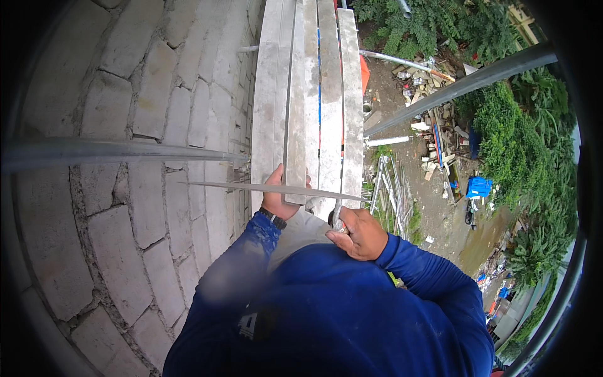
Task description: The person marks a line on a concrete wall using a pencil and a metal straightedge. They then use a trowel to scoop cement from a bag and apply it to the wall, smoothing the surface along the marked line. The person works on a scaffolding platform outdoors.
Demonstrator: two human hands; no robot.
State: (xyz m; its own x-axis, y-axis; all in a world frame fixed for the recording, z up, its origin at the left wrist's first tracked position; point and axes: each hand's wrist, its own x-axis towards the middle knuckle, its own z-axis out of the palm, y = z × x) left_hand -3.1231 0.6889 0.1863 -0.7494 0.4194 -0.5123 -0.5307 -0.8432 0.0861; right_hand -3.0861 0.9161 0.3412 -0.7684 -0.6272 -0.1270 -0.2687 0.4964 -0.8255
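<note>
My left hand (pixel 280 193), with a dark watch at its wrist, grips the near end of a long grey straight bar (pixel 296 125). Its thumb lies along the bar's left side and fingertips show at the right side; the bar runs away from me above the planks. Closed round a handle is my right hand (pixel 362 234), in front of my chest. From that handle a bent tang leads to a long thin trowel blade (pixel 264 188), seen nearly edge-on. The blade points left and crosses in front of the bar's near end and my left hand.
Dusty scaffold planks (pixel 350 107) stretch ahead. A bare block wall (pixel 147 207) rises close on the left, with a metal pole (pixel 125 151) in front. Another pole (pixel 465 88) slants at the right. Far below lie debris (pixel 433 147), metal lengths (pixel 389 188) and bushes (pixel 509 138).
</note>
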